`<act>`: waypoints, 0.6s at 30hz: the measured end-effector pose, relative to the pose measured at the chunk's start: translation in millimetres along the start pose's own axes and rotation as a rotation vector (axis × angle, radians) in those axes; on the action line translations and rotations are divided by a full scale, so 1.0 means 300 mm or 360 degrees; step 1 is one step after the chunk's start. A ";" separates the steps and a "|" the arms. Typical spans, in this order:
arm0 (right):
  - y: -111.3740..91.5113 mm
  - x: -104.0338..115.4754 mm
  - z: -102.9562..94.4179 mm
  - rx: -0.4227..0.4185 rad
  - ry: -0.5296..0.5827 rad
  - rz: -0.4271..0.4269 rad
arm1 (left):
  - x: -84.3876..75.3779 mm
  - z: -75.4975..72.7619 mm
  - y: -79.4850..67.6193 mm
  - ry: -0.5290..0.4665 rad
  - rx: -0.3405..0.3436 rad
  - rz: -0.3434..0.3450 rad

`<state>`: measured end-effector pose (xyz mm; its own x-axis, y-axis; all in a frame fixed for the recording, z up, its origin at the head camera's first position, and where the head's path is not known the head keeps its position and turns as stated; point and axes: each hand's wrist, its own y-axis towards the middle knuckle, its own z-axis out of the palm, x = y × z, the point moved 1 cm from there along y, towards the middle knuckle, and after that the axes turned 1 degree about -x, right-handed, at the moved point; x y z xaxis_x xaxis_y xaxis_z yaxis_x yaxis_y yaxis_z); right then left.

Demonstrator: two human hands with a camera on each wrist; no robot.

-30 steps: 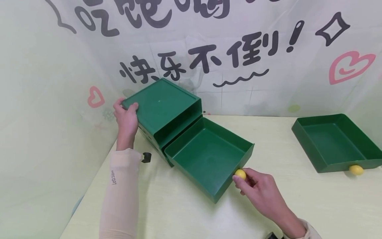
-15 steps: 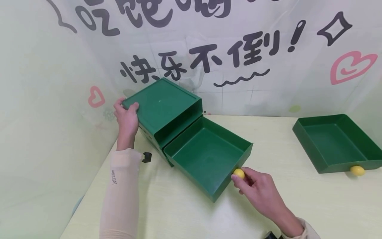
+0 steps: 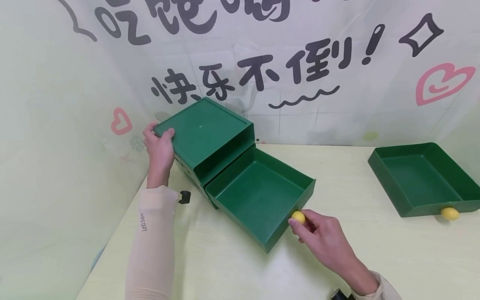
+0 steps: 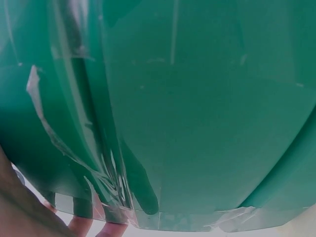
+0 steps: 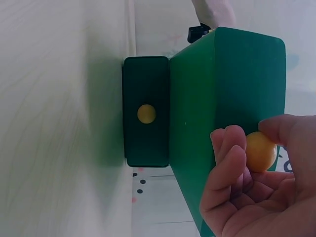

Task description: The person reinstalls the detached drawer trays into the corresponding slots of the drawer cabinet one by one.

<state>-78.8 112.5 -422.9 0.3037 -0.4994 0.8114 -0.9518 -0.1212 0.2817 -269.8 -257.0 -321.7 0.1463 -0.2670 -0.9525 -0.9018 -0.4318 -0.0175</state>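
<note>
A green plastic drawer cabinet (image 3: 202,129) stands at the back left, turned at an angle. My left hand (image 3: 159,152) holds its rear left corner, thumb on the top and fingers round the back edge. The cabinet's top slot has no drawer in it. From the slot below, a green drawer (image 3: 258,200) sticks far out, with nothing inside. My right hand (image 3: 324,235) pinches that drawer's round yellow knob (image 3: 298,216) between thumb and fingers. In the right wrist view, a lower drawer (image 5: 146,143) with its own yellow knob sits closed beneath the pulled-out one.
Another green drawer (image 3: 423,179) lies on the pale table (image 3: 337,183) at the right, its yellow knob (image 3: 450,213) facing the front. Behind the table hangs a white printed cloth (image 3: 296,121). A pale wall (image 3: 56,166) rises on the left, close to the cabinet.
My right hand has moved slightly left and away from me, and the drawer has slid a little farther into the cabinet. My left hand keeps its hold on the corner.
</note>
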 end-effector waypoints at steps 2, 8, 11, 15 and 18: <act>0.001 0.000 0.000 0.0002 -0.0003 0.0002 | 0.001 0.000 0.000 0.0001 0.0001 0.0002; 0.004 -0.001 0.002 -0.0006 -0.0024 -0.0005 | 0.000 0.003 0.001 0.0014 -0.0012 0.0010; 0.006 -0.004 0.004 -0.0009 -0.0021 -0.0014 | 0.000 0.003 0.002 0.0009 -0.0018 0.0011; 0.008 -0.007 0.008 -0.0012 -0.0007 -0.0033 | -0.001 0.004 0.002 0.0000 -0.0015 0.0013; 0.009 -0.007 0.010 -0.0010 0.0002 -0.0048 | -0.001 0.003 0.000 0.0007 -0.0018 0.0016</act>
<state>-82.1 110.5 -425.4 0.3326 -0.4947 0.8029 -0.9418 -0.1309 0.3095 -270.2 -256.1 -321.6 0.1388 -0.2752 -0.9513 -0.8986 -0.4388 -0.0042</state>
